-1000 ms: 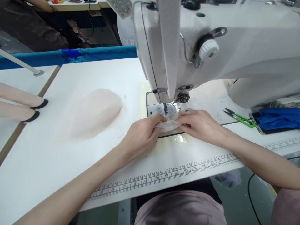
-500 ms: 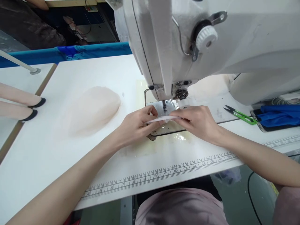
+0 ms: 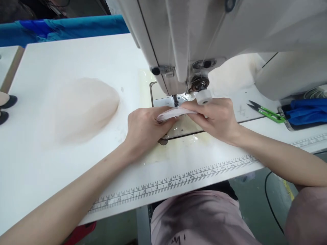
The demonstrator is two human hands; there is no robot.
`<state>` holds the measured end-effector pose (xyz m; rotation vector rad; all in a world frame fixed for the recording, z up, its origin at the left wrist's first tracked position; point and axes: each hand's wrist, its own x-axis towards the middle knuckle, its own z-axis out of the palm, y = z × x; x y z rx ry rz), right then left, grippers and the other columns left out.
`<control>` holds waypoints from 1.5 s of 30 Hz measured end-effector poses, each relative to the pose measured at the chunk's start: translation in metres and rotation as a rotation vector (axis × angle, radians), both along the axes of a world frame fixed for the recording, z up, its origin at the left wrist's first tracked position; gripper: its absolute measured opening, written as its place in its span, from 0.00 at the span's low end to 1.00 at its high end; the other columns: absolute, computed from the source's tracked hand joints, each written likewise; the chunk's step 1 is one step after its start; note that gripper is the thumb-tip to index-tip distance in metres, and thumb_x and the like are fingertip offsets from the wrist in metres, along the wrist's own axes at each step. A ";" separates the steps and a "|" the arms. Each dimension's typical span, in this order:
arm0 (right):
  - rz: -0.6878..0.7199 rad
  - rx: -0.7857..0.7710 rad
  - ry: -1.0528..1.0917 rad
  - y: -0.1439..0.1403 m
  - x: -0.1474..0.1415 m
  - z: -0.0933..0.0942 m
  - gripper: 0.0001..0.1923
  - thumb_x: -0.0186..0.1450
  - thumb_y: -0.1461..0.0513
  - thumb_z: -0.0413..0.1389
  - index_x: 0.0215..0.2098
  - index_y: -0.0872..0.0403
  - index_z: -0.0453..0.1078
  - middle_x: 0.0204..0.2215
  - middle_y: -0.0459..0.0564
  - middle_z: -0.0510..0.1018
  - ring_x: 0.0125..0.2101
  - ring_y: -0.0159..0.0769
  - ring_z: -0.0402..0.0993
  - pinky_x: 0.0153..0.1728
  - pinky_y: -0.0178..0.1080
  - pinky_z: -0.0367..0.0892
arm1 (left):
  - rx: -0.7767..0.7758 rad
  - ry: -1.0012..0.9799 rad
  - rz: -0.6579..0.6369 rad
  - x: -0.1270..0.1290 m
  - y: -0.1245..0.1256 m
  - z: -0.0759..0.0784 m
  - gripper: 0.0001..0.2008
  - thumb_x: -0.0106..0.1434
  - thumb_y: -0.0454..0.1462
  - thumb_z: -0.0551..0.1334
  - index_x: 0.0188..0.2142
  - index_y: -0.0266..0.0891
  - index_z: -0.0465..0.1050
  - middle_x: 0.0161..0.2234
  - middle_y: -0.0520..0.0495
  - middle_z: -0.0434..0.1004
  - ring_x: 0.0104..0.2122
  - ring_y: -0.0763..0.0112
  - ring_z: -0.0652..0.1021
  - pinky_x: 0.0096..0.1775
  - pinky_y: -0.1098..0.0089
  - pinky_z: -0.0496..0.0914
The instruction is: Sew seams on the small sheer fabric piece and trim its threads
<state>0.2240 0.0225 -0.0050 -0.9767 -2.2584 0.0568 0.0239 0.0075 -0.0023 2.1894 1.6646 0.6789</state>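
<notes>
A small piece of thin white fabric (image 3: pixel 174 113) spans the gap between my two hands, just in front of the sewing machine's presser foot (image 3: pixel 175 100). My left hand (image 3: pixel 146 126) pinches its left end between thumb and fingers. At the right end, the fingertips of my right hand (image 3: pixel 217 117) are closed on it too. Both hands are raised slightly over the needle plate area. The machine head (image 3: pixel 155 44) hangs directly above, and a white round knob (image 3: pixel 204 97) partly covers the right hand's knuckles.
Green thread snips (image 3: pixel 267 111) lie to the right, beside a blue cloth (image 3: pixel 308 112) on a dark tray-like object. A pale sheer fabric piece (image 3: pixel 89 109) rests on the white table at left. A printed ruler (image 3: pixel 171 185) runs along the front edge.
The camera view has shifted closer to the machine. The white fabric is turned so more of its face shows, and my left hand has rolled, with its knuckles higher. Both hands keep their hold.
</notes>
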 end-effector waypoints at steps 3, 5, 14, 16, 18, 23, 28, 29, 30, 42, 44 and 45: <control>0.022 0.087 0.100 0.003 -0.001 -0.003 0.16 0.70 0.61 0.48 0.36 0.54 0.78 0.22 0.42 0.74 0.21 0.23 0.65 0.19 0.31 0.50 | 0.048 -0.009 0.021 0.003 0.003 -0.001 0.07 0.58 0.40 0.62 0.27 0.41 0.76 0.14 0.57 0.63 0.16 0.76 0.62 0.22 0.72 0.56; 0.013 0.115 0.146 0.004 -0.002 -0.004 0.15 0.69 0.62 0.50 0.31 0.56 0.77 0.21 0.42 0.74 0.20 0.23 0.64 0.18 0.31 0.48 | 0.084 -0.033 0.005 0.005 0.005 -0.002 0.07 0.57 0.39 0.62 0.24 0.40 0.73 0.14 0.57 0.60 0.16 0.77 0.59 0.21 0.73 0.55; 0.034 0.086 0.172 0.006 -0.002 -0.006 0.15 0.70 0.60 0.50 0.35 0.54 0.78 0.22 0.42 0.75 0.22 0.24 0.68 0.20 0.30 0.49 | 0.032 -0.261 -0.113 0.002 -0.002 0.005 0.19 0.62 0.39 0.58 0.16 0.39 0.59 0.13 0.58 0.57 0.13 0.80 0.61 0.16 0.75 0.54; 0.027 0.074 0.158 0.005 -0.002 -0.006 0.15 0.70 0.59 0.50 0.36 0.54 0.78 0.21 0.42 0.75 0.22 0.24 0.68 0.20 0.30 0.50 | -0.026 -0.299 -0.133 -0.001 -0.002 0.008 0.20 0.64 0.40 0.56 0.17 0.39 0.60 0.13 0.58 0.56 0.12 0.80 0.62 0.15 0.75 0.54; 0.020 0.068 0.147 0.005 -0.003 -0.006 0.16 0.71 0.59 0.48 0.38 0.53 0.78 0.21 0.42 0.75 0.22 0.24 0.68 0.20 0.30 0.51 | -0.043 -0.289 -0.164 -0.004 -0.001 0.010 0.21 0.65 0.42 0.56 0.17 0.39 0.61 0.13 0.57 0.56 0.12 0.80 0.62 0.15 0.75 0.53; 0.019 0.062 0.143 0.004 -0.004 -0.005 0.21 0.72 0.57 0.46 0.33 0.54 0.78 0.20 0.42 0.74 0.20 0.24 0.66 0.20 0.30 0.51 | -0.048 -0.122 -0.149 -0.004 0.000 0.009 0.13 0.59 0.41 0.63 0.21 0.40 0.68 0.13 0.57 0.64 0.13 0.78 0.66 0.18 0.74 0.59; 0.011 0.056 0.152 0.004 -0.004 -0.005 0.21 0.72 0.56 0.46 0.33 0.55 0.78 0.20 0.43 0.74 0.21 0.24 0.66 0.20 0.31 0.50 | 0.156 0.145 -0.024 0.002 0.005 -0.001 0.08 0.57 0.42 0.64 0.26 0.41 0.74 0.14 0.55 0.67 0.14 0.75 0.66 0.19 0.73 0.55; 0.008 0.052 0.156 0.004 -0.004 -0.005 0.20 0.71 0.56 0.47 0.34 0.55 0.78 0.21 0.43 0.74 0.21 0.25 0.67 0.20 0.31 0.50 | 0.203 0.180 -0.018 0.003 0.007 -0.002 0.08 0.56 0.43 0.65 0.27 0.42 0.75 0.14 0.55 0.67 0.14 0.74 0.65 0.19 0.72 0.53; 0.008 0.052 0.164 0.005 -0.004 -0.005 0.19 0.71 0.56 0.47 0.34 0.55 0.78 0.21 0.43 0.75 0.22 0.25 0.67 0.20 0.31 0.51 | 0.236 0.202 -0.014 0.004 0.009 -0.004 0.09 0.57 0.44 0.64 0.27 0.41 0.75 0.14 0.54 0.66 0.14 0.74 0.64 0.19 0.71 0.53; 0.027 0.100 0.231 0.008 -0.004 -0.007 0.16 0.69 0.59 0.51 0.30 0.57 0.76 0.20 0.43 0.74 0.21 0.24 0.67 0.19 0.31 0.49 | 0.180 -0.045 -0.024 0.008 0.004 -0.002 0.16 0.56 0.40 0.61 0.17 0.40 0.59 0.13 0.58 0.54 0.16 0.79 0.55 0.19 0.73 0.52; 0.021 0.081 0.219 0.007 -0.004 -0.007 0.17 0.70 0.59 0.50 0.29 0.56 0.76 0.21 0.43 0.74 0.21 0.24 0.66 0.20 0.31 0.49 | 0.176 -0.095 -0.042 0.008 0.002 -0.001 0.15 0.56 0.39 0.61 0.18 0.40 0.58 0.14 0.58 0.53 0.17 0.78 0.54 0.20 0.72 0.52; 0.022 0.074 0.217 0.007 -0.005 -0.007 0.17 0.70 0.59 0.50 0.29 0.56 0.76 0.21 0.43 0.74 0.22 0.25 0.66 0.20 0.31 0.49 | 0.174 -0.116 -0.055 0.007 0.002 -0.001 0.14 0.56 0.39 0.61 0.19 0.40 0.59 0.15 0.58 0.53 0.17 0.78 0.54 0.20 0.72 0.52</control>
